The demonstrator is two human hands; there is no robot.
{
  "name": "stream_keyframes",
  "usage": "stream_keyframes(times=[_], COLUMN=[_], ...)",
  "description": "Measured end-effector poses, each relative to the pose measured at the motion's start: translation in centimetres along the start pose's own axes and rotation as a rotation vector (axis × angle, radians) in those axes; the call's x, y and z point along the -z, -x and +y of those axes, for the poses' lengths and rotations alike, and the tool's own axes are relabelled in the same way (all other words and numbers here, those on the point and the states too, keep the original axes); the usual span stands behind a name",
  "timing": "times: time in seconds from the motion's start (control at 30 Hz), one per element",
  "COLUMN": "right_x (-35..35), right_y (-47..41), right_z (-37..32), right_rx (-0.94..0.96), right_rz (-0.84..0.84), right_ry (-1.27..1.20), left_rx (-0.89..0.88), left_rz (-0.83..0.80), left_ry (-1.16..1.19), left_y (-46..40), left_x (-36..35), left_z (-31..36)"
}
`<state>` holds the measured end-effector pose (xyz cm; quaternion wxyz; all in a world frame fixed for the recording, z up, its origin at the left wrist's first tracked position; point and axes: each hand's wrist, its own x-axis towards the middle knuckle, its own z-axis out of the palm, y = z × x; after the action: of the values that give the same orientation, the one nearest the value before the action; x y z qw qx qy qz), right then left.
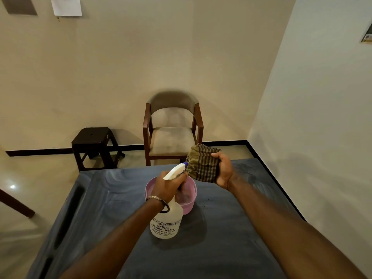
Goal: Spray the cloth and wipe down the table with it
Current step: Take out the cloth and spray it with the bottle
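Note:
My left hand (168, 185) grips the neck of a translucent white spray bottle (166, 223) held above the grey table (231, 228). Its white trigger head with a purple nozzle (177, 170) points right, almost touching a folded brown checked cloth (202, 165). My right hand (224, 171) holds that cloth up in the air over the table's far side, fingers wrapped round its right edge.
A pink plastic bowl (191, 195) stands on the table just behind the bottle. Beyond the table's far edge are a wooden chair with beige cushions (172, 129) and a dark stool (94, 147). A white wall (322, 117) runs close along the right side.

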<state>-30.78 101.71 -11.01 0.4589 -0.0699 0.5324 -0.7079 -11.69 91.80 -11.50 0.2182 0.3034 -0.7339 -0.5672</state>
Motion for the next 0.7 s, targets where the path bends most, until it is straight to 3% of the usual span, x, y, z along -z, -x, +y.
stream_keyframes(times=[0.17,0.37,0.7], right_x=[-0.1,0.0,-0.6], right_y=[0.3,0.6,0.3], right_z=[0.1,-0.2,-0.5], right_rx=[0.014,0.021,0.058], right_rz=[-0.002,-0.022,0.000], right_ry=[0.010,-0.006,-0.088], left_rx=[-0.058,-0.015,0.007], left_rz=[0.005,0.075,0.053], left_ry=[0.003,0.022,-0.003], left_y=[-0.3,-0.4,0.6], left_x=[0.7,1.7,1.8], left_z=[-0.1,-1.5,-3.9])
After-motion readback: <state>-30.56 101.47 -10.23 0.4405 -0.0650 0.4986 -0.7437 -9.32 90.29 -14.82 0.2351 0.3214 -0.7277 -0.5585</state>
